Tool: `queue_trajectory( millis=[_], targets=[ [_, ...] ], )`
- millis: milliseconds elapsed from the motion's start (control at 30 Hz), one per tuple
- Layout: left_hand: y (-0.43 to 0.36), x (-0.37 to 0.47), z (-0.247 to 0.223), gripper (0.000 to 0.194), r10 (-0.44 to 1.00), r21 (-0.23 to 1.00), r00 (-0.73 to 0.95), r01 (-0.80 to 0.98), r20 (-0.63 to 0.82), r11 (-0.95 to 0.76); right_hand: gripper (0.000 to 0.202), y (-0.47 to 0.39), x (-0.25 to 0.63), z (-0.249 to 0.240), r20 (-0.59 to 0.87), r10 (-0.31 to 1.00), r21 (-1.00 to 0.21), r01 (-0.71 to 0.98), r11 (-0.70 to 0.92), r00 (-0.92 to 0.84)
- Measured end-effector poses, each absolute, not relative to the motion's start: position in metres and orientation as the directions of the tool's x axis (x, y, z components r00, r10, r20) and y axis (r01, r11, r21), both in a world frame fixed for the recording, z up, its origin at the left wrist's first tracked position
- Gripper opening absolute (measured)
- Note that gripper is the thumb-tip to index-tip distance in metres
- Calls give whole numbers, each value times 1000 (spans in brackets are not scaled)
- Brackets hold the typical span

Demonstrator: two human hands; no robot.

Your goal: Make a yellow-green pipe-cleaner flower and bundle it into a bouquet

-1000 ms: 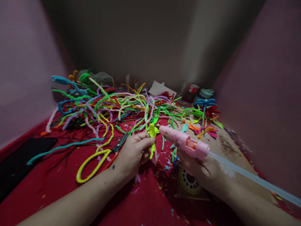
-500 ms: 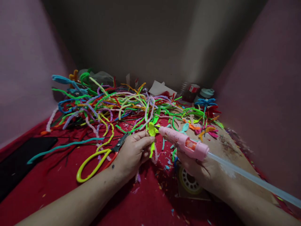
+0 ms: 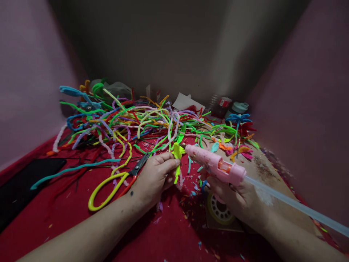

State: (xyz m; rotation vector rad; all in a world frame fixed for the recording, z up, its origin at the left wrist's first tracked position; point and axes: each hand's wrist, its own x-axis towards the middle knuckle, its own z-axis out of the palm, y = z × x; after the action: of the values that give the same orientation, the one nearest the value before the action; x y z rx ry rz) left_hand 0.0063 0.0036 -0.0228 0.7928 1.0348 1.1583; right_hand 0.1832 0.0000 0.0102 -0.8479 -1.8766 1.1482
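Between the thumb and fingers of my left hand (image 3: 160, 171) is a small yellow-green pipe cleaner piece (image 3: 177, 151), bent into petal-like loops with a short tail below. My right hand (image 3: 231, 196) is wrapped round a pink hot glue gun (image 3: 215, 162), its grip mostly hidden by my fingers. The gun's dark nozzle points left and is at the upper right side of the pipe cleaner piece; I cannot tell if they touch. A long clear glue stick (image 3: 294, 203) runs out of the gun's back. Scissors (image 3: 109, 193) with yellow and red handles lie beside my left wrist.
A tangled heap of coloured pipe cleaners (image 3: 131, 120) spreads across the back of the red cloth (image 3: 68, 225). A black flat object (image 3: 24, 189) lies left. Under my right hand is a tape roll (image 3: 221, 211). A blue pipe cleaner flower (image 3: 239, 119) and a jar (image 3: 240, 107) stand back right.
The glue gun has shifted slightly to the right. The yellow-green piece has turned a little in my left hand, which stays in nearly the same place.
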Motion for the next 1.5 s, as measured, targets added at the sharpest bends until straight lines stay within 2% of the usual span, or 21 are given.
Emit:
queue_trajectory(
  millis=[300, 733, 1133, 1500],
  targets=[
    [4, 7, -21, 16, 970, 905, 66, -350, -233, 241, 49, 1, 187, 5, 242, 837, -919, 159, 360, -491],
    [4, 5, -20, 16, 969, 896, 59, -372, -238, 243, 53, 2, 193, 4, 93, 846, -936, 244, 254, -525],
    [4, 6, -20, 12, 970, 907, 69, -344, -233, 242, 52, 0, 191, 9, 113, 854, -943, 215, 253, -508],
    [3, 4, -17, 13, 978, 915, 60, -346, -199, 208, 45, -1, 187, 14, 190, 830, -919, 202, 338, -524]
  ],
)
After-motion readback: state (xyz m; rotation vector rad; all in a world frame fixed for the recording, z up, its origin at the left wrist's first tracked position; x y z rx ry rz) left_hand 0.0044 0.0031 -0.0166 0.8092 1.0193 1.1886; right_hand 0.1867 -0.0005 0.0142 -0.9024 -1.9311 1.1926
